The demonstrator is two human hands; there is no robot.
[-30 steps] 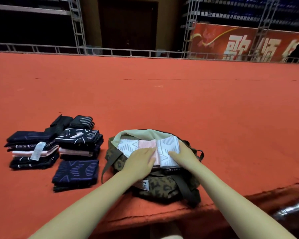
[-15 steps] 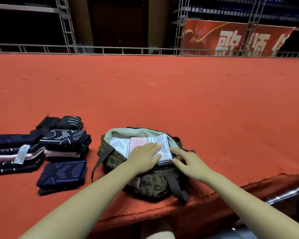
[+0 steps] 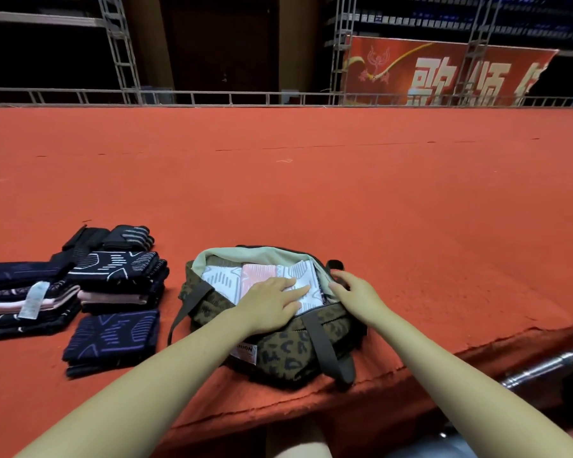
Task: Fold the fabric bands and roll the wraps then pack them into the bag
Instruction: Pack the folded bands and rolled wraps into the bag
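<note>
Near edge: metal pipe [image 3: 543, 368] low right, just past the red carpet [image 3: 311, 193] edge. Leopard-print bag [image 3: 295, 352] on the carpet close to that edge, mouth open upward, dark straps hanging down front; small white tag on front, partly readable, ends "…HION".

Left hand [image 3: 272, 300] flat, fingers straight, pressing on pale folded bands [image 3: 222, 279] inside bag opening: white patterned, pink, white patterned side by side. Right hand [image 3: 354, 292] at right rim of bag, fingers curled on rim fabric near a dark tab; looks like holding the mouth open, grip partly hidden.

Key relation: packed bands lie directly under left fingers, long axis running left-right across the bag mouth; left hand nearer to them, right hand just beside at the rim.

Left of bag, apart from it: dark folded stacks [image 3: 113, 282] still unpacked, navy one [image 3: 111, 338] nearest, white care label on far-left stack, print too small to read. Left hand nearer these; likely next pick.

Farther: rolled dark wraps [image 3: 129, 236] behind stacks. Far back: metal railing [image 3: 212, 97], red banner [image 3: 444, 74] with large pale Chinese characters, cut off, not safely readable.
</note>
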